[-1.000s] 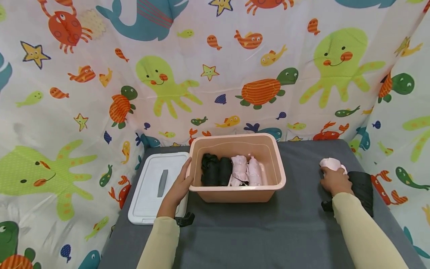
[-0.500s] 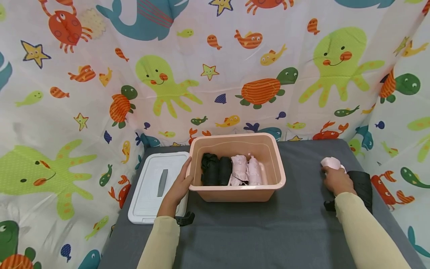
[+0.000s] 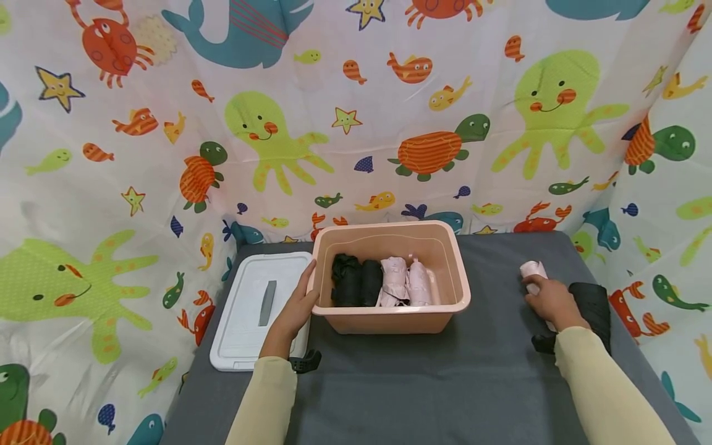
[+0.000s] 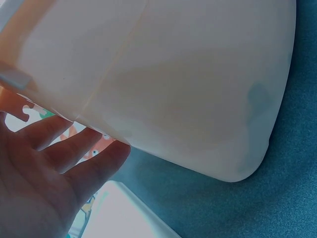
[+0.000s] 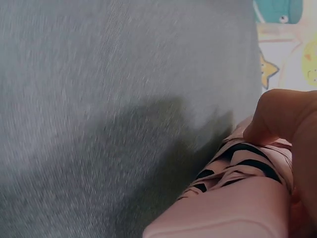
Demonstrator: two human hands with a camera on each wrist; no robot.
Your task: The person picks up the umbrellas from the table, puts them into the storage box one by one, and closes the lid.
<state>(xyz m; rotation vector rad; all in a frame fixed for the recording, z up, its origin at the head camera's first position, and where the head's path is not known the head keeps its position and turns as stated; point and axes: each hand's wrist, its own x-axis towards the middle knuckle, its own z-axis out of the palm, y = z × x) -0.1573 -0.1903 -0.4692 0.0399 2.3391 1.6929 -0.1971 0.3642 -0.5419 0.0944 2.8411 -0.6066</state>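
A peach plastic bin (image 3: 392, 321) stands mid-table with two black rolled bundles (image 3: 356, 283) and two pink folded umbrellas (image 3: 406, 281) lying side by side in it. With fairly straight fingers, my left hand (image 3: 295, 309) touches the bin's left side; the left wrist view shows those fingertips against the bin wall (image 4: 198, 99). On the right of the table my right hand (image 3: 553, 303) grips another pink folded umbrella (image 3: 534, 269), its handle (image 5: 223, 213) and wrinkled fabric visible in the right wrist view. A black folded umbrella (image 3: 592, 309) lies just right of that hand, partly behind the forearm.
A white lid (image 3: 239, 321) with a grey handle lies left of the bin, partly behind the left hand. Grey cloth covers the table (image 3: 417, 383). A printed sea-animal curtain (image 3: 345, 154) hangs behind and on both sides.
My right hand has shifted slightly left with the pink umbrella, which now sits a little farther from the black one. The left hand and bin stay put.
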